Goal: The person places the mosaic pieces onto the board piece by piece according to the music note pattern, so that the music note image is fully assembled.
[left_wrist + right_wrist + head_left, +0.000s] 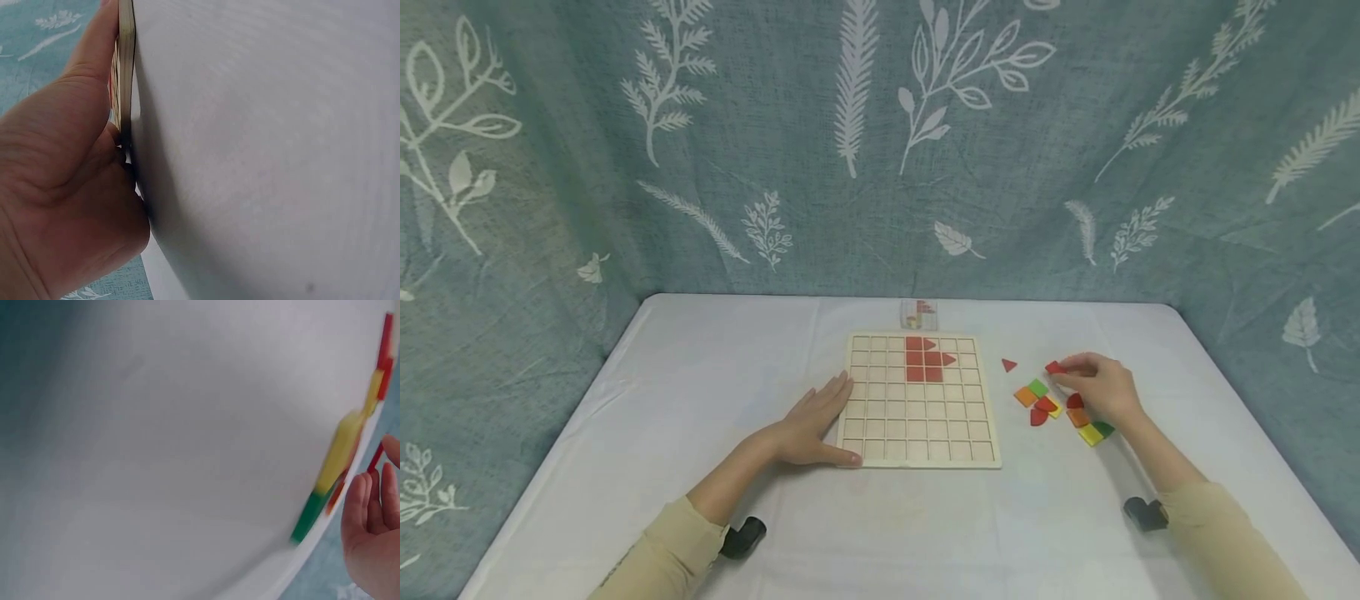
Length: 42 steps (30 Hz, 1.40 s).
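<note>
A square wooden grid board (896,409) lies flat on the white table. Several red square tiles (914,359) and two red triangle tiles (949,360) sit in its upper cells. My left hand (811,427) rests along the board's left edge, fingers extended and thumb at the near left corner; the left wrist view shows the hand against the board's side (127,62). Over on the right, my right hand (1101,390) pinches a small red tile (1054,367) between thumb and fingers, above the loose pieces. That tile shows edge-on in the right wrist view, its exact shape hidden.
Loose tiles lie right of the board: a red triangle (1008,365), an orange tile (1025,397), a green tile (1038,387), red quarter-round tiles (1038,417) and yellow tiles (1090,435). A small patterned card (919,315) stands behind the board. A patterned curtain (820,233) surrounds the table.
</note>
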### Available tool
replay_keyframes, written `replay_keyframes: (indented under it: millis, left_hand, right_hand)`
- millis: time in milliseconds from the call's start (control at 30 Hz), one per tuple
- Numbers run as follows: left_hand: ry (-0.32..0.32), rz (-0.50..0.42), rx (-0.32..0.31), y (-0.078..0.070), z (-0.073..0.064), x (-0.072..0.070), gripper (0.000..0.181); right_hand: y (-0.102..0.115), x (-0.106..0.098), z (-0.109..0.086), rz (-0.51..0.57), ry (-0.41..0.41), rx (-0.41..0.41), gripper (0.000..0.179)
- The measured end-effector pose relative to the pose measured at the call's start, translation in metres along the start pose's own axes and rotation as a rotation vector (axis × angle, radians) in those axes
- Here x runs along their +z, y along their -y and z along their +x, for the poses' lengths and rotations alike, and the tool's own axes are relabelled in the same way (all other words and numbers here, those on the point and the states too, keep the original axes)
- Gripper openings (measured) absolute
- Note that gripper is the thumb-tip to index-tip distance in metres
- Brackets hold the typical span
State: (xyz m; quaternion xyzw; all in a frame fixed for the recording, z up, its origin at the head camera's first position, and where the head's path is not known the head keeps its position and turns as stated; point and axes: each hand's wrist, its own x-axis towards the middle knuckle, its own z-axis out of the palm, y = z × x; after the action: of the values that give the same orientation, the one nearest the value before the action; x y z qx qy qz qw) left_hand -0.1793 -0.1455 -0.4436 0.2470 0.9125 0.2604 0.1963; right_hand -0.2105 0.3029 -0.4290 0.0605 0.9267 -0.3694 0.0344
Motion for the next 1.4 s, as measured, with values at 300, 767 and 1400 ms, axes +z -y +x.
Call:
replay_keyframes:
  millis: [300,767,1400]
  left_hand:
    - [-0.013,-0.001,0.002,0.0,0.0,0.002,0.119]
    - [-0.016,0.001,-0.011,-0.002,0.001,0.003,0.118]
    - [-0.012,-0.021,0.001,-0.004,-0.002,0.0,0.117]
  right_hand:
    - [0.044,0.04,0.004,0.12,0.106,-0.102,0.036]
    - [0.089,0.087,0.016,-0.058,0.189,-0.507,0.01]
    - [0.088,0.083,0.022,-0.147,0.237,-0.662,0.011]
